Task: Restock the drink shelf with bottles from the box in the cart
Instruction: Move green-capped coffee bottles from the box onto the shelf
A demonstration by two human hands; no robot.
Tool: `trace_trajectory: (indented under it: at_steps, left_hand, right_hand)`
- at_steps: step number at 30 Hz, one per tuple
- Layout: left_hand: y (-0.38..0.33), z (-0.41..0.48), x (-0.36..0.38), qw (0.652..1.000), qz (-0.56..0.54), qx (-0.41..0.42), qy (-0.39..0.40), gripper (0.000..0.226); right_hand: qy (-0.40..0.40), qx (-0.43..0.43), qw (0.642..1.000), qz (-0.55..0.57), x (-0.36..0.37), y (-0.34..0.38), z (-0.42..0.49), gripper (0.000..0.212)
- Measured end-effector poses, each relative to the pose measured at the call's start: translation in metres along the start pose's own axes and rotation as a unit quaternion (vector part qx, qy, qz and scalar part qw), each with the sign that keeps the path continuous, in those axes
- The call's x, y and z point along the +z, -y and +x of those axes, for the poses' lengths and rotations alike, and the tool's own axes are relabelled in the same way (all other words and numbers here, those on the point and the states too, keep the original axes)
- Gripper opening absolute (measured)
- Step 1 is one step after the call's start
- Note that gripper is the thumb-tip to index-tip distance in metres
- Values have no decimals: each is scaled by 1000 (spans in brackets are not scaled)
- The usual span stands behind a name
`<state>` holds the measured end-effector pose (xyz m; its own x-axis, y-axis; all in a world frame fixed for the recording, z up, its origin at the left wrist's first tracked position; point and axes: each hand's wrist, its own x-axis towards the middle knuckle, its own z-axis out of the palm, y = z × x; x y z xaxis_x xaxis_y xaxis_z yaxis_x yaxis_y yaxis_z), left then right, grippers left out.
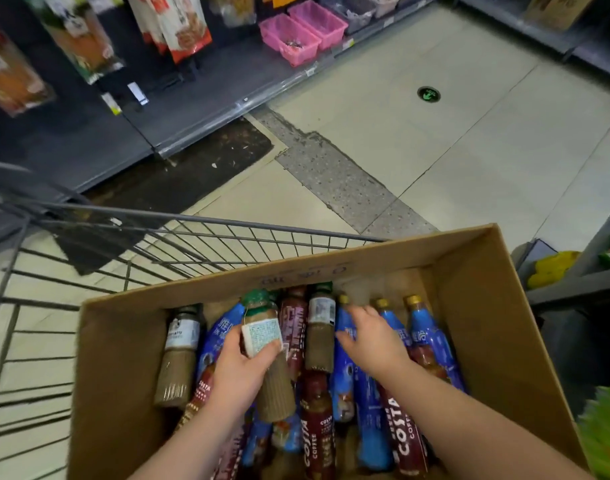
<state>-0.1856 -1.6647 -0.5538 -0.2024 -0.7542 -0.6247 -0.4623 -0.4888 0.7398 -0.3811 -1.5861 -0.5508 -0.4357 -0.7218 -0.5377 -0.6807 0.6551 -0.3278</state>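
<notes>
The left arm (192, 434) and right arm (452, 410) reach forward and down, both bare, and draw closer together toward the hands. The left hand (239, 370) grips a bottle (276, 389) round its upper part, with the thumb on the left side and the fingers (267, 353) curled over its label. The right hand (373, 337) is stretched out palm down with its fingers spread and nearly straight, blurred at the tips, and holds nothing.
</notes>
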Motion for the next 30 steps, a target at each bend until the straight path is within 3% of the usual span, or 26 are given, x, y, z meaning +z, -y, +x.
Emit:
trace_trajectory:
  at_steps: [4, 12, 15, 20, 30]
  left_hand:
    - [13, 3, -17, 1000, -11, -22, -2, 44]
    - [40, 4, -23, 999, -26, -42, -2, 42]
    - [42, 1, -22, 999, -23, -38, 5, 43]
    - [39, -4, -22, 999, -19, -26, 18, 39]
    - [12, -28, -22, 999, 20, 13, 46, 45]
  right_hand:
    - [52, 84, 992, 82, 33, 13, 19, 69]
    - [15, 185, 974, 131, 65, 30, 48, 101]
    - [25, 200, 967, 156, 65, 28, 52, 84]
    - [10, 227, 924, 308, 61, 24, 47, 59]
    - [-57, 213, 919, 325, 29, 17, -25, 55]
